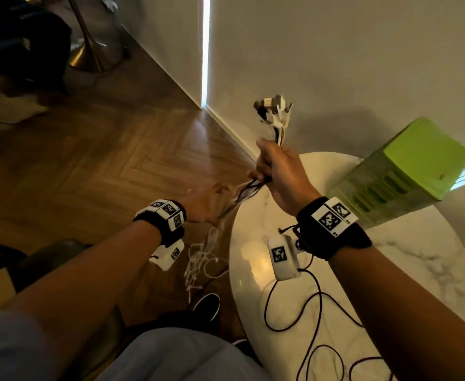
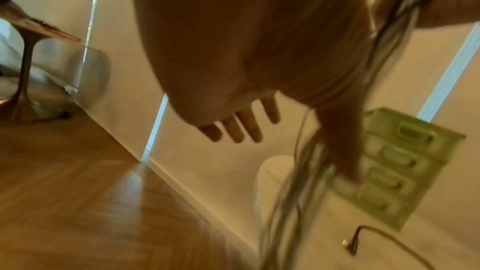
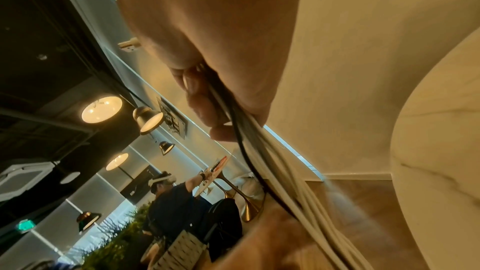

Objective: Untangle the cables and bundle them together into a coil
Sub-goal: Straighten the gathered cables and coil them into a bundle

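Note:
My right hand [image 1: 276, 169] is raised over the table's left edge and grips a bundle of white and dark cables [image 1: 249, 188]; their plugs [image 1: 273, 108] stick up above the fist. In the right wrist view the fingers [image 3: 205, 108] curl round the bundle [image 3: 275, 174]. My left hand [image 1: 209, 200] sits lower left, blurred, with its fingers [image 2: 239, 128] straight. The cables [image 2: 303, 174] run along its thumb [image 2: 342, 151]. Below it the loose ends hang in a white tangle [image 1: 201, 259] above the floor.
A green drawer box [image 1: 407, 171] stands on the round white marble table [image 1: 407, 270] against the wall. A separate dark cable [image 1: 317, 306] loops over the table's front. My shoe [image 1: 208, 303] is on the wooden floor. Another person [image 3: 176, 198] sits far off.

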`<state>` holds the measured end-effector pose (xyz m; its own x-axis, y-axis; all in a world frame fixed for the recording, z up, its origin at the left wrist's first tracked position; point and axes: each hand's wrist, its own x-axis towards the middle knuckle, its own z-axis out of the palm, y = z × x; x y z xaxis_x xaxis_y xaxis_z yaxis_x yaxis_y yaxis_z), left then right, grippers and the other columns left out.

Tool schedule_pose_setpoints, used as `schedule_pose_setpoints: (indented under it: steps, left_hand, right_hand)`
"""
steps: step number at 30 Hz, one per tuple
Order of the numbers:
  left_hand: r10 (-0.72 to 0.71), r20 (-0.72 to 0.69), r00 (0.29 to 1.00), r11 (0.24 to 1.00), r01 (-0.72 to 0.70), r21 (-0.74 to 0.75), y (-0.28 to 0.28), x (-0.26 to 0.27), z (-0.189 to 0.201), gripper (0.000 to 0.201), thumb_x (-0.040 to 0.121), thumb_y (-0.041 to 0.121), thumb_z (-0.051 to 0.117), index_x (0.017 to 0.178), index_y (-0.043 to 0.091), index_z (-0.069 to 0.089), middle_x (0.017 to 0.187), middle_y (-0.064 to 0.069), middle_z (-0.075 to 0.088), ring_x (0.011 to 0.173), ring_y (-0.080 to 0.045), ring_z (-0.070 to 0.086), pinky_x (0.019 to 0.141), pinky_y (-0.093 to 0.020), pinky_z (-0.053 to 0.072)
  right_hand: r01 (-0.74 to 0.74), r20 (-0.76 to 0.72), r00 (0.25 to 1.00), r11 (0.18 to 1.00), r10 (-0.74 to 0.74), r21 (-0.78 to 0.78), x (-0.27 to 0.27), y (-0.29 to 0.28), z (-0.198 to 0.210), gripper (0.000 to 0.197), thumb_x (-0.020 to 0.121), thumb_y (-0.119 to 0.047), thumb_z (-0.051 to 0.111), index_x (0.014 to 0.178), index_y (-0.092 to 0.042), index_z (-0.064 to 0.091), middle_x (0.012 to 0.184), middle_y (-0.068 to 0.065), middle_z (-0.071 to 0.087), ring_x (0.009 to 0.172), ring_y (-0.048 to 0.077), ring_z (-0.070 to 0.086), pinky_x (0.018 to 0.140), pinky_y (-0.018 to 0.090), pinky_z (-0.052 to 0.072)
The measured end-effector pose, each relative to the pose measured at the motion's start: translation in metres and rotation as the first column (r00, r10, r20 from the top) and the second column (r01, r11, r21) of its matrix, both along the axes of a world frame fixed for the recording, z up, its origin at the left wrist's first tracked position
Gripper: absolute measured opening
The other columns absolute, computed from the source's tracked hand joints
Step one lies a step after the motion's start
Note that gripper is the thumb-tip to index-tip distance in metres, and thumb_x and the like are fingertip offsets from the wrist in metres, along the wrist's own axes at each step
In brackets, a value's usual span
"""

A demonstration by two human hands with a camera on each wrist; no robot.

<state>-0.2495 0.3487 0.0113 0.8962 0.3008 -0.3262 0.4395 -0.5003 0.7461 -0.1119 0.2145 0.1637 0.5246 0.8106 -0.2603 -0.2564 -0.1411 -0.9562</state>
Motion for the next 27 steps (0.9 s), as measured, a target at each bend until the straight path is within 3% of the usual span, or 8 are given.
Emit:
schedule_pose_setpoints:
  steps: [2, 6, 8, 11, 15, 21, 25, 27]
  left_hand:
    - [0.061, 0.116, 0.991, 0.974, -0.034, -0.222, -0.006, 0.001, 0.009, 0.084, 0.072, 0.042, 0.086, 0.141, 0.032, 0.04, 0.147, 0.001, 0.045, 0.134, -0.016, 0.046, 0.113, -0.044, 0.042]
    - [0.255, 0.282, 0.925, 0.808, -0.044, -0.588, -0.02, 0.012, 0.062, 0.077, 0.081, 0.055, 0.065, 0.145, 0.019, 0.041, 0.139, 0.001, 0.053, 0.122, 0.0, 0.056, 0.096, -0.018, 0.05]
    - [0.28, 0.345, 0.896, 0.741, 0.027, -0.671, -0.024, 0.023, 0.082, 0.086, 0.076, 0.068, 0.069, 0.141, 0.015, 0.048, 0.133, -0.002, 0.061, 0.125, -0.012, 0.058, 0.102, -0.029, 0.049]
    - [0.374, 0.344, 0.861, 0.656, 0.017, -0.755, -0.025, 0.041, 0.1, 0.077, 0.066, 0.07, 0.079, 0.12, 0.017, 0.064, 0.118, -0.005, 0.07, 0.12, -0.028, 0.061, 0.103, -0.048, 0.047]
    - [0.359, 0.336, 0.871, 0.741, -0.048, -0.67, -0.031, 0.053, 0.109, 0.05, 0.065, 0.077, 0.074, 0.076, 0.028, 0.069, 0.086, 0.001, 0.066, 0.083, -0.024, 0.059, 0.082, -0.044, 0.048]
    - [0.037, 0.467, 0.883, 0.921, 0.151, -0.359, -0.047, 0.071, 0.132, 0.021, 0.093, 0.032, 0.072, 0.098, 0.017, 0.057, 0.079, 0.009, 0.06, 0.077, -0.009, 0.061, 0.073, -0.028, 0.051]
    - [-0.09, 0.403, 0.911, 0.688, 0.35, -0.636, -0.048, 0.068, 0.126, 0.087, 0.073, 0.047, 0.084, 0.143, 0.019, 0.038, 0.125, 0.0, 0.061, 0.119, -0.02, 0.06, 0.088, -0.034, 0.055]
    - [-0.223, 0.278, 0.934, 0.67, 0.354, -0.652, -0.054, 0.067, 0.107, 0.106, 0.068, 0.051, 0.087, 0.15, 0.021, 0.027, 0.147, 0.0, 0.048, 0.137, -0.021, 0.048, 0.109, -0.043, 0.046]
  right_hand:
    - [-0.057, 0.032, 0.998, 0.997, 0.059, -0.048, -0.005, 0.0, -0.009, 0.046, 0.103, -0.017, 0.051, 0.058, -0.024, 0.051, 0.052, -0.006, 0.031, 0.049, 0.013, 0.029, 0.06, 0.034, 0.032]
    - [-0.14, 0.025, 0.989, 0.982, 0.144, -0.124, -0.012, -0.005, -0.022, 0.022, 0.104, -0.016, 0.048, 0.085, -0.008, 0.054, 0.06, 0.0, 0.038, 0.05, 0.011, 0.033, 0.055, 0.03, 0.027]
    - [-0.192, 0.075, 0.976, 0.969, 0.206, -0.154, -0.013, -0.008, -0.025, 0.017, 0.106, -0.017, 0.045, 0.094, -0.009, 0.054, 0.063, 0.0, 0.033, 0.051, 0.01, 0.032, 0.054, 0.03, 0.028]
    - [-0.298, 0.273, 0.888, 0.916, 0.369, -0.268, -0.015, -0.018, -0.025, 0.028, 0.105, -0.014, 0.044, 0.078, -0.011, 0.05, 0.055, -0.003, 0.039, 0.048, 0.01, 0.038, 0.053, 0.029, 0.039]
    - [-0.314, 0.409, 0.771, 0.851, 0.488, -0.421, -0.008, -0.031, -0.021, 0.036, 0.104, -0.021, 0.05, 0.07, -0.01, 0.054, 0.058, 0.008, 0.058, 0.055, 0.016, 0.056, 0.065, 0.033, 0.052]
    - [-0.19, 0.301, 0.915, 0.945, 0.269, -0.268, -0.009, -0.045, -0.032, 0.022, 0.101, -0.004, 0.044, 0.083, -0.006, 0.057, 0.078, 0.017, 0.054, 0.072, 0.022, 0.053, 0.07, 0.034, 0.047]
    - [-0.117, 0.193, 0.971, 0.983, 0.143, -0.141, 0.0, -0.059, -0.031, 0.018, 0.095, -0.007, 0.047, 0.082, -0.013, 0.057, 0.066, -0.002, 0.043, 0.061, 0.012, 0.041, 0.064, 0.035, 0.035]
    - [-0.099, 0.154, 0.981, 0.987, 0.118, -0.127, 0.007, -0.07, -0.022, 0.014, 0.094, -0.007, 0.048, 0.088, -0.002, 0.059, 0.067, 0.013, 0.038, 0.062, 0.018, 0.044, 0.062, 0.033, 0.039]
